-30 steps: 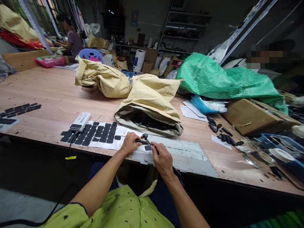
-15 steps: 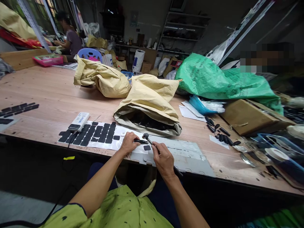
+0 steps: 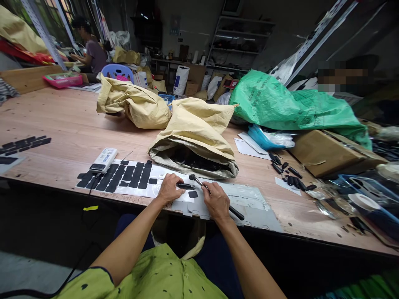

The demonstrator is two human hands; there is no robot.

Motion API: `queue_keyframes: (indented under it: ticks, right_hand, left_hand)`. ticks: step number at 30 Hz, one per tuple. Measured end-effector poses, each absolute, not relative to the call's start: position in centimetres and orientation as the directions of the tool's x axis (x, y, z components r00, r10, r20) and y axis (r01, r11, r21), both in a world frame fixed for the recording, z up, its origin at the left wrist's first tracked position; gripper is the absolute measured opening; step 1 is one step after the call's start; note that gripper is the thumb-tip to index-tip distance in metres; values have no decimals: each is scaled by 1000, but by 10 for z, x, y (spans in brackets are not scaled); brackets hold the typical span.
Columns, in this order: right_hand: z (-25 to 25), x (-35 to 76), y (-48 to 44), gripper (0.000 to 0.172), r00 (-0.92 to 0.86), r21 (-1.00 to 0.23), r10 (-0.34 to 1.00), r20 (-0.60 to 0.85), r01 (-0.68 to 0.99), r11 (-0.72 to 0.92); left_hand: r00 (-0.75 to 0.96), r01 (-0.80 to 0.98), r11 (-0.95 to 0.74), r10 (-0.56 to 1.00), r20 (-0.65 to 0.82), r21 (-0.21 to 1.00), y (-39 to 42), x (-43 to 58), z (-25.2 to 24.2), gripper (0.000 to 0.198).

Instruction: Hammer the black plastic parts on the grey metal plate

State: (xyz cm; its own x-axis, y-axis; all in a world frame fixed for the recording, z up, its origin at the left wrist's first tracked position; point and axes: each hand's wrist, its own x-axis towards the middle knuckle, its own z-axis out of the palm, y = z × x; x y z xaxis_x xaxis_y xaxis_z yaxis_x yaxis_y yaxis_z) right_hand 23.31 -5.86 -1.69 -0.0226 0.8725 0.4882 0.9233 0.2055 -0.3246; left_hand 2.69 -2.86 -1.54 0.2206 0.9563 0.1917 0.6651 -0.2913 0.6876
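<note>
At the table's near edge my left hand (image 3: 168, 188) is closed on a small black part (image 3: 186, 186), pressing it down on a grey sheet (image 3: 246, 199). My right hand (image 3: 216, 202) grips a small hammer (image 3: 212, 193) by its black handle, with the metal head just right of the part. A single black pad (image 3: 193, 194) lies between my hands. To the left, a white backing sheet (image 3: 162, 172) carries rows of black pads (image 3: 121, 176).
A white remote (image 3: 104, 159) lies at the pad sheet's left. An open tan sack (image 3: 196, 141) sits right behind my hands, another tan sack (image 3: 131, 104) and a green bag (image 3: 289, 104) farther back. Black parts (image 3: 288, 172) and a cardboard box (image 3: 330, 151) are at right. A person sits far left.
My right hand has slid down and right along the hammer handle and lowered toward the table. The hammer head dipped closer to the black part. My left hand stayed put.
</note>
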Motion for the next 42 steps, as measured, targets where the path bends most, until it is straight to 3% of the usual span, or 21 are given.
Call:
queue_keyframes:
  ticks: [3,7,11,15,17,19,21,25,29,32,34,37,39,42]
  right_hand:
    - [-28,241,-50,18,-96,-229,878,470,947,226]
    - [-36,244,-47,17,-70,-258,888,454,944,206]
    - [-36,242,-46,16,-41,-280,892,450,942,185]
    - [-35,241,-46,16,-31,-272,892,450,947,171]
    - [-35,241,-46,16,-32,-265,892,450,949,167]
    - [-35,241,-46,15,-33,-265,892,450,949,169]
    - [-35,240,-46,15,-34,-267,892,451,948,171]
    - [-34,240,-47,16,-35,-270,890,454,947,175]
    - [-33,239,-48,17,-44,-259,886,462,949,182]
    - [-33,238,-48,17,-49,-242,887,459,954,178]
    - [-33,237,-48,16,-48,-230,889,455,958,169]
    - [-33,237,-48,17,-46,-219,894,447,963,159]
    - [-32,238,-48,16,-46,-225,896,442,961,160]
    - [-32,239,-48,16,-52,-249,894,445,952,179]
  left_hand:
    - [232,667,-293,955,183,685,-28,27,-18,18]
    - [250,671,-326,945,211,666,-25,27,-20,10]
    - [246,642,-443,892,380,626,-43,26,-10,12]
    - [452,467,-649,759,469,601,-100,26,-8,20]
    - [589,411,-662,717,372,627,-131,26,-22,24]
    - [622,476,-559,760,189,679,-154,25,-44,26]
    - [570,603,-382,820,-43,700,-166,23,-69,26]
    - [444,793,-156,811,-382,589,-164,18,-100,35]
    - [517,770,-191,747,-419,608,-153,20,-80,44]
    - [714,588,-273,618,-329,762,-132,27,-37,34]
    - [795,415,-283,575,-193,865,-104,33,-6,30]
    - [638,355,-318,770,21,879,-41,42,27,25]
    - [383,503,-287,920,87,815,7,47,34,29]
    - [10,783,-51,998,69,620,70,53,31,28]
